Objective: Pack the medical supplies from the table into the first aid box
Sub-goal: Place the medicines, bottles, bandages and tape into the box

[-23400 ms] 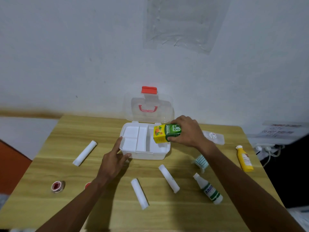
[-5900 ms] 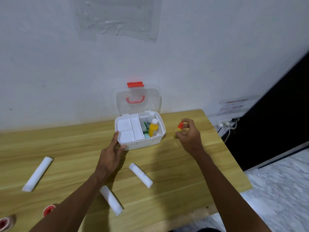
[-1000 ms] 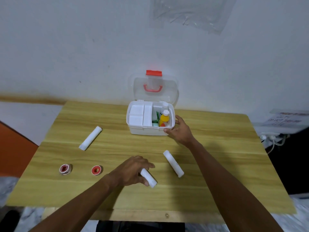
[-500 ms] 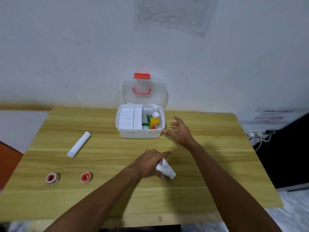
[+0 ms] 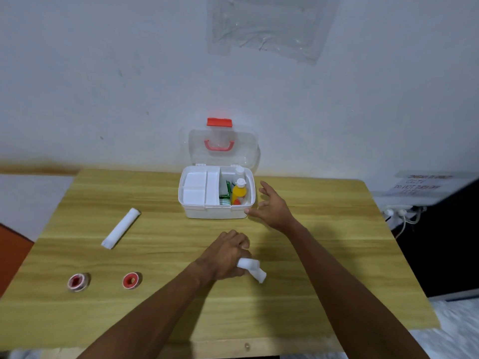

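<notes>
The white first aid box (image 5: 215,212) stands open at the back middle of the wooden table (image 5: 324,255), its clear lid (image 5: 223,149) upright. Its right compartment holds a yellow bottle (image 5: 239,193), a white bottle (image 5: 239,172) and green packets (image 5: 225,195). My left hand (image 5: 225,255) is shut on white bandage rolls (image 5: 252,269), apparently two held together, low over the table in front of the box. My right hand (image 5: 272,209) is open, fingers spread, beside the box's front right corner. A third bandage roll (image 5: 121,228) lies to the left.
Two red-cored tape rolls (image 5: 78,281) (image 5: 132,280) lie near the table's front left. A white wall rises right behind the box. Plugs and cables (image 5: 404,213) hang off the table's right edge.
My left hand, holding one bandage roll, moved right to the second roll and closed over both. My right hand let go of the box's corner and opened beside it.
</notes>
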